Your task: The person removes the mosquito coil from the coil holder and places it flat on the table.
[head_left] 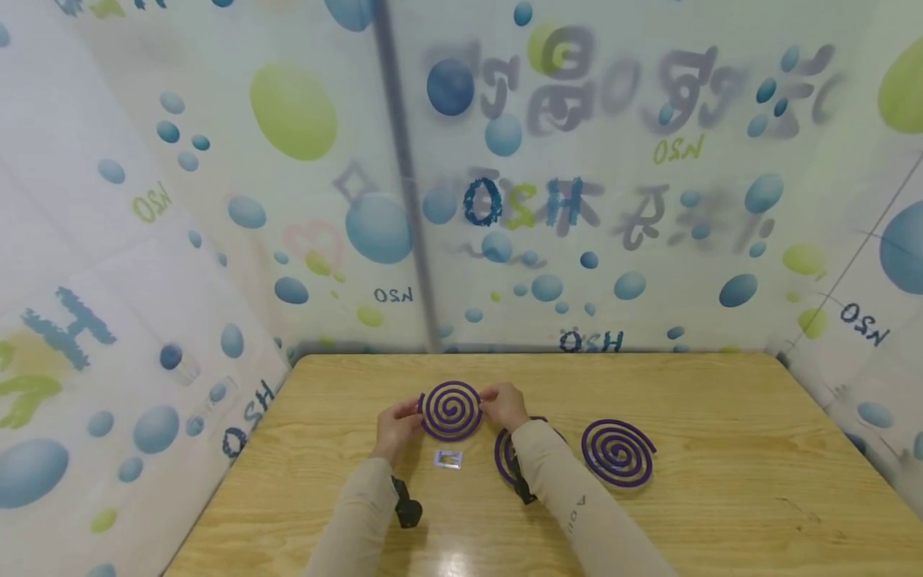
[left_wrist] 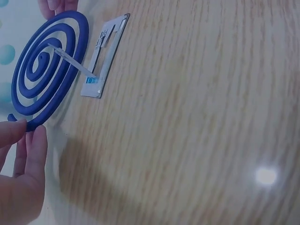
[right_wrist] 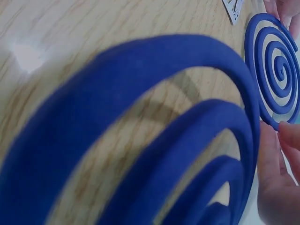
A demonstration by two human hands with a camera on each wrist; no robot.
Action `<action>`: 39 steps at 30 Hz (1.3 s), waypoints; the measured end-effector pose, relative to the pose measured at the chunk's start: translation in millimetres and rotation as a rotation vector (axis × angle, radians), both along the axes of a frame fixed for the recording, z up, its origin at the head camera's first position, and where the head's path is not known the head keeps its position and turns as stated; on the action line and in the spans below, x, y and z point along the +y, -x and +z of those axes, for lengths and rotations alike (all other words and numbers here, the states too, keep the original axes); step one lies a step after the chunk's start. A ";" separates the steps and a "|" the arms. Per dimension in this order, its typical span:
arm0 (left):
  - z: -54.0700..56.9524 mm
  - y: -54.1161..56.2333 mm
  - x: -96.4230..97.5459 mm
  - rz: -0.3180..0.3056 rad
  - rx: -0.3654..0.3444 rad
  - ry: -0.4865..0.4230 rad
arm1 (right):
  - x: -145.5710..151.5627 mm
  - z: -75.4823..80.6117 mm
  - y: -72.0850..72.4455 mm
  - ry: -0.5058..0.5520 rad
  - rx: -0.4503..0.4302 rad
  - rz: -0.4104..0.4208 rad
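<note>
So both my hands are busy with one purple coil (head_left: pixel 453 409), which looks blue from the wrist cameras. My left hand (head_left: pixel 396 425) pinches its left edge, thumb on one side and fingers on the other, right by the loose outer end. My right hand (head_left: pixel 506 406) has the opposite edge pinched the same way, so neither one's open very far. The coil's tilted and sits between my hands, just past a little flat metal stand (left_wrist: pixel 108 61) that's lying on the wooden surface (head_left: pixel 721 497). A thin strip (left_wrist: pixel 71 60) sticks up from the stand at a slant, and its tip lines up with the inner rings in the left wrist view. Can't tell if it's actually touching the coil, though.

Also got a second coil (right_wrist: pixel 168 140) near my right wrist, partly hidden by my forearm from the head view. A third coil (head_left: pixel 618 454) is further right, well apart from the one I'm holding. Behind everything is a pale curtain (head_left: pixel 627 32) with blue and green blobs plus backwards H2O lettering.
</note>
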State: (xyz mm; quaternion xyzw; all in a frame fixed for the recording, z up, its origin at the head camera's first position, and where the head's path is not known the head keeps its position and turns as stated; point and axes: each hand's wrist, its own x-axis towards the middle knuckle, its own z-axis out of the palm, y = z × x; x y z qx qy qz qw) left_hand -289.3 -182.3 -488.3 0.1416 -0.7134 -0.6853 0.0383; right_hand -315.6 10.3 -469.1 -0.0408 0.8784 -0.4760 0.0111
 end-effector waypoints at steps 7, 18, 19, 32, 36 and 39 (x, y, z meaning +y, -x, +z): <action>-7.3 4.3 1.7 0.025 0.006 0.039 | 0.6 -1.8 1.1 -0.030 -0.018 0.044; -10.3 3.5 2.1 0.061 0.021 0.077 | 0.3 -51.5 39.0 -0.012 -0.006 0.090; -10.7 3.5 2.2 0.064 0.016 0.081 | 0.3 -54.0 41.0 -0.015 -0.003 0.091; -13.2 3.9 -0.4 0.075 0.012 0.217 | -2.0 -16.9 13.4 0.034 -0.095 0.036; -11.8 3.5 1.5 0.075 0.003 0.229 | -3.0 -9.8 8.6 0.025 -0.132 0.029; -10.2 2.3 2.3 0.070 -0.002 0.235 | -2.3 -8.6 6.2 0.024 -0.131 0.046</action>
